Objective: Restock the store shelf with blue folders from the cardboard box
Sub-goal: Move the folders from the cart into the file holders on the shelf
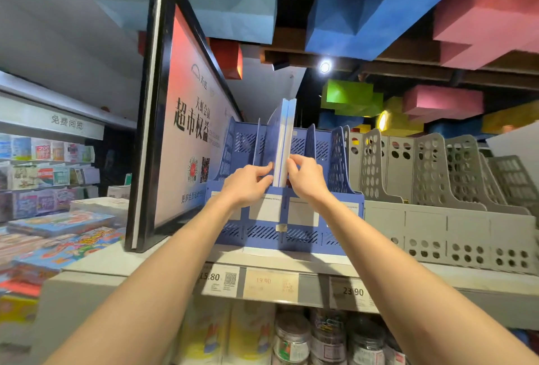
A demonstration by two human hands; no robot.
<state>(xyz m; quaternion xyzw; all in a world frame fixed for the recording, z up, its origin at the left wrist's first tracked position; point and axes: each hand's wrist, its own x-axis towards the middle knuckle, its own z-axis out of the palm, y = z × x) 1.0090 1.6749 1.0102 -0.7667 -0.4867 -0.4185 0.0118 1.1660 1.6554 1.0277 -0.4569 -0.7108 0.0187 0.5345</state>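
A thin stack of blue folders stands upright in a middle slot of the blue plastic file rack on the top shelf. My left hand pinches the stack's front edge from the left, fingers curled. From the right, my right hand pinches the same edge. The folders' lower part is hidden behind the rack's front wall and my hands. The cardboard box is out of view.
A black-framed poster board stands just left of the blue rack. Grey file racks fill the shelf to the right. Price tags line the shelf edge, with jars below. Books lie at the left.
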